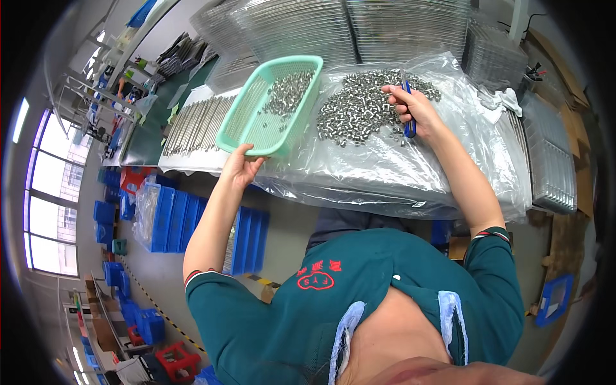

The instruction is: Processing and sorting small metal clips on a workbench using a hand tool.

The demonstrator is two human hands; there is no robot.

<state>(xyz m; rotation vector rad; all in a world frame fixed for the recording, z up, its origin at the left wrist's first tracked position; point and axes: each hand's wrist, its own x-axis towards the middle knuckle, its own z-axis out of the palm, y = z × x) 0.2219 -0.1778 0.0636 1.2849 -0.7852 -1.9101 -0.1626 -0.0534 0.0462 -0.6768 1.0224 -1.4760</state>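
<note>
My left hand (242, 168) grips the near rim of a light green plastic basket (232, 138), thumb and fingers closed on its edge. The basket is tilted, with small silvery metal parts (289, 93) gathered toward its far right side. Over a broad heap of similar metal parts (359, 106) on clear plastic sheeting (378, 170), my right hand (417, 110) is closed around a slim blue utility knife (409, 125). The knife stands roughly lengthwise in the palm, its narrow end pointing away from me. Whether my right fingertips also pinch a small part cannot be made out.
Rows of thin metal rods (199, 125) lie on white cloth left of the basket. Stacked clear plastic trays (410, 32) line the table's back, with more trays (553, 154) at the right. Blue bins (176, 218) stand on the floor at left. A white cloth (504, 102) lies at right.
</note>
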